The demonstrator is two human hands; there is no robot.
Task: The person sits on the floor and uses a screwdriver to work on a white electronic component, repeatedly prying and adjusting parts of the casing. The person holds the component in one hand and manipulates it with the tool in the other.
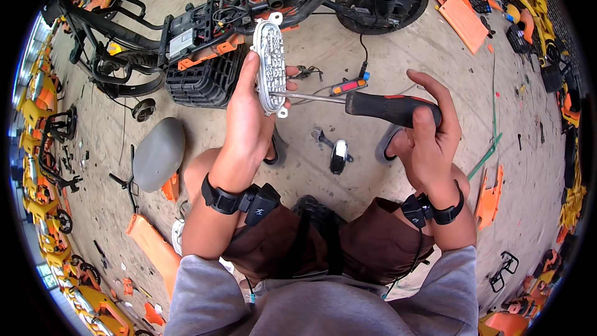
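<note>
In my raised left hand is an oval lamp unit, whitish, with a grid of small cells inside its rim and a mounting tab at each end. My thumb presses its near side and my fingers wrap behind it. My right hand grips a screwdriver by its black handle with red marks, the index finger lifted away from it. The screwdriver's metal shaft points left, and its tip meets the lower part of the lamp unit, at the rim.
A stripped scooter frame spans the far side, with a wheel at right. On the concrete lie an orange-and-grey tool, a small black-and-white part, a grey seat-like shell and orange panels. Yellow scooters line the left.
</note>
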